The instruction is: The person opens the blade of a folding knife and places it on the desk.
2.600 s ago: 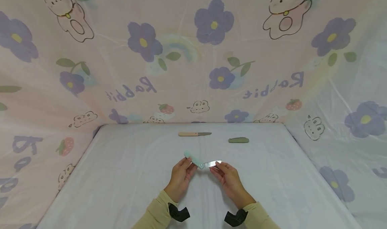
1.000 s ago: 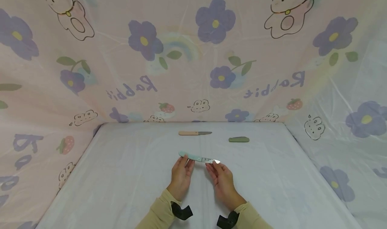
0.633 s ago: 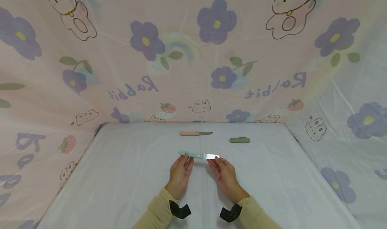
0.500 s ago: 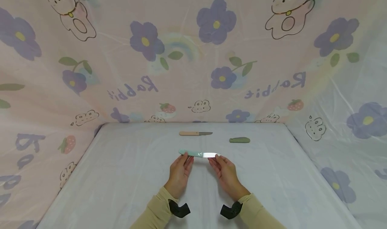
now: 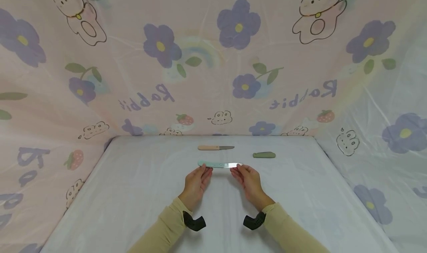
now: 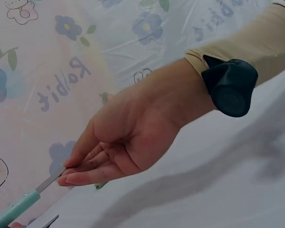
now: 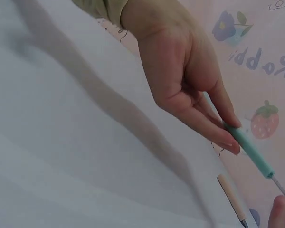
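Note:
A folding knife with a mint-green handle (image 5: pixel 213 164) and a shiny blade (image 5: pixel 230 165) is held level above the white table, its blade in line with the handle. My left hand (image 5: pixel 197 182) pinches the handle between thumb and fingers. The blade's tip end is pinched by my right hand (image 5: pixel 250 180). From the left wrist camera, my right hand (image 6: pixel 133 133) shows with thumb and fingertips on the blade (image 6: pixel 50 179). In the right wrist view, my left hand (image 7: pixel 180 71) grips the handle (image 7: pixel 251 152).
Beyond the hands lies a knife with a light wooden handle (image 5: pixel 208 148), blade pointing right. Right of it rests an olive-green folding knife (image 5: pixel 264 155), no blade showing. A printed cloth wall (image 5: pixel 200 97) rises behind the white table (image 5: pixel 133 193).
Handle and blade stood at an angle at first; they have swung into one straight line. Both hands have moved forward with the knife, closer to the other two knives.

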Action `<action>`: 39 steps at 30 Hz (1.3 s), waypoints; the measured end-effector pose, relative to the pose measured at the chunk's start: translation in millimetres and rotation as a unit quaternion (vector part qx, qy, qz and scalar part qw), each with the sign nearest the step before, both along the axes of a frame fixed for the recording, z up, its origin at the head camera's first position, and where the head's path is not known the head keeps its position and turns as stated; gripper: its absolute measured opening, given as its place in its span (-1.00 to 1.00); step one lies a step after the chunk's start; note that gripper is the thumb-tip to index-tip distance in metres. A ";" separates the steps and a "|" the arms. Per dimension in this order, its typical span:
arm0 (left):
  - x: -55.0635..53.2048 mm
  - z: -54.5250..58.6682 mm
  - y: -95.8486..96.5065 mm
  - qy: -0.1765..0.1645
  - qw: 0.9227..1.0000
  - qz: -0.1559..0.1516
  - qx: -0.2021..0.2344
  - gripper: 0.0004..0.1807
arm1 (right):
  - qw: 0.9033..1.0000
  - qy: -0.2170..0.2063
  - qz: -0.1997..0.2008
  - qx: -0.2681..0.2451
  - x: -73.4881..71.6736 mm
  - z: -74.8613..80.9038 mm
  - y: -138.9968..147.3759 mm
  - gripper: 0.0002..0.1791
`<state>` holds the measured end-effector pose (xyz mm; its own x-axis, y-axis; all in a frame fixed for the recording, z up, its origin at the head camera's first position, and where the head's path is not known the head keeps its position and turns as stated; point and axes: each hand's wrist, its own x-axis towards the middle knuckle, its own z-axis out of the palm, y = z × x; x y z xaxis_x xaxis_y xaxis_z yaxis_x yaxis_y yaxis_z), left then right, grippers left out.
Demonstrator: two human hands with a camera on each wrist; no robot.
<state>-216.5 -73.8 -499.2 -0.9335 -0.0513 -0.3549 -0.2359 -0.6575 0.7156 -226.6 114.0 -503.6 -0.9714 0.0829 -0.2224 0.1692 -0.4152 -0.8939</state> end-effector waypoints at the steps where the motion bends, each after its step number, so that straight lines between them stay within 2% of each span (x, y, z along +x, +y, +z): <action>1: -1.8 0.5 -1.2 -0.004 1.000 -0.004 -0.003 -0.62 | 1.000 0.001 0.001 0.008 -2.7 -0.4 0.1 -0.68; 9: -18.9 -1.5 -10.6 -0.015 0.999 -0.021 -0.027 -0.58 | 0.999 -0.004 0.026 0.028 -24.8 -6.3 -1.8 -0.61; 17: -42.1 -14.3 -13.8 -0.042 0.998 -0.029 -0.025 -0.58 | 0.999 -0.025 0.012 0.034 -44.5 -15.0 -6.7 -0.65; 20: -50.0 -18.6 -13.7 -0.043 0.998 -0.031 -0.028 -0.58 | 0.999 -0.024 0.013 0.035 -52.6 -18.8 -7.2 -0.64; 25: -63.0 -20.9 -14.1 -0.055 0.997 -0.033 -0.032 -0.58 | 0.999 -0.026 0.011 0.025 -66.8 -21.0 -8.9 -0.65; 30: -77.5 -18.6 -15.8 -0.067 0.996 -0.028 -0.050 -0.60 | 0.999 -0.043 0.008 0.027 -81.3 -18.1 -11.4 -0.65; 39: -95.4 -23.3 -18.0 -0.081 0.991 -0.048 -0.096 -0.64 | 0.996 -0.089 0.009 0.026 -99.3 -23.0 -10.3 -0.64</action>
<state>-311.9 -91.8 -522.4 -0.8688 -0.0454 -0.4930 -0.4134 -0.4814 0.7729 -325.9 103.7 -526.6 -0.9181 0.0820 -0.3877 0.3346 -0.3639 -0.8693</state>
